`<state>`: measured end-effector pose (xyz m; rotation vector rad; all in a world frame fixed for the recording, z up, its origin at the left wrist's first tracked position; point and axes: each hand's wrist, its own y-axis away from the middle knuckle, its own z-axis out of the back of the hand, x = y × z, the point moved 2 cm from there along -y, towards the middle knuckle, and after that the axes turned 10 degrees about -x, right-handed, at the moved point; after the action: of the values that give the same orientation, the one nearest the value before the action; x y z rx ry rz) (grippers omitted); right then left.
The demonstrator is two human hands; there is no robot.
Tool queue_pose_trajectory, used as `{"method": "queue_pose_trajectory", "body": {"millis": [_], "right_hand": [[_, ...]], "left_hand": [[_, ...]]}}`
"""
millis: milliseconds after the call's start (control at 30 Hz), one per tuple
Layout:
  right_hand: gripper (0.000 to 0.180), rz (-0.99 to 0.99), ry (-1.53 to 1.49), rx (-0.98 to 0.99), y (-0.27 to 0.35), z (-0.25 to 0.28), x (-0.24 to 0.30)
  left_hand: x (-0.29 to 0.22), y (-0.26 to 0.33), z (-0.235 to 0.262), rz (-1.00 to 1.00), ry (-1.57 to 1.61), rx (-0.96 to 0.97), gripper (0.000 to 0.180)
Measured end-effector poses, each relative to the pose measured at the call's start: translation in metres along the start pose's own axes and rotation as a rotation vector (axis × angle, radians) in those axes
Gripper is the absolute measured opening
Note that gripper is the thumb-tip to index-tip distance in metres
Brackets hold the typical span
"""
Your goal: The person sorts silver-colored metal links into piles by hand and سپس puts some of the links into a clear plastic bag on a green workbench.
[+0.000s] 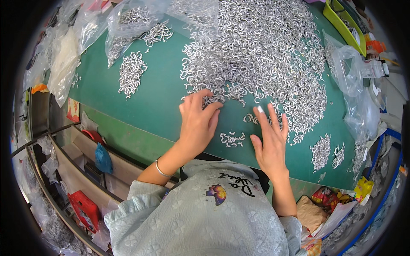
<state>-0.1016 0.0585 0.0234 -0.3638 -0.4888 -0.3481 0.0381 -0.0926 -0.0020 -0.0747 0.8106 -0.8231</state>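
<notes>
A wide heap of small curved silver metal pieces covers the far middle and right of a green tabletop. My left hand rests at the heap's near left edge, its fingers bent and apart over some pieces; its fingertips touch or hover just above them. Flat and spread, my right hand lies at the near edge of the heap, with one fingertip covered in white. A few pieces lie beside its fingers. Between my hands, close to the table's front edge, sits a small cluster of pieces.
A separate small pile lies on the left, with clear plastic bags behind it. More small piles are at the right front. A yellow-green basket stands at the far right. Below the table's left edge are open compartments.
</notes>
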Motion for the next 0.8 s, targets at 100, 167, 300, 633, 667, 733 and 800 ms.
{"method": "queue_pose_trajectory", "body": {"millis": [100, 167, 300, 633, 667, 733, 800], "right_hand": [[0.054, 0.015, 0.021, 0.096, 0.006, -0.005, 0.003], [0.054, -0.043, 0.067, 0.064, 0.010, 0.000, 0.002], [0.055, -0.035, -0.008, 0.025, 0.011, 0.001, 0.005], [0.046, -0.116, 0.083, -0.086, 0.010, 0.005, -0.005], [0.046, -0.094, 0.025, -0.087, 0.003, 0.000, -0.002], [0.048, -0.038, -0.064, -0.090, -0.017, -0.009, 0.007], [0.049, 0.010, -0.077, -0.030, -0.032, -0.022, 0.009]], "left_hand": [[-0.014, -0.002, -0.004, -0.085, 0.017, 0.013, 0.038], [-0.018, -0.005, -0.009, -0.116, -0.025, 0.031, 0.044], [-0.024, -0.013, -0.021, -0.139, -0.057, 0.085, 0.044], [-0.009, 0.007, -0.004, -0.084, 0.066, 0.128, 0.034], [-0.009, 0.007, -0.005, -0.067, 0.081, 0.108, 0.033], [-0.017, 0.002, -0.006, -0.085, 0.047, 0.104, 0.033], [-0.021, -0.001, -0.007, -0.100, 0.030, 0.077, 0.030]]}}
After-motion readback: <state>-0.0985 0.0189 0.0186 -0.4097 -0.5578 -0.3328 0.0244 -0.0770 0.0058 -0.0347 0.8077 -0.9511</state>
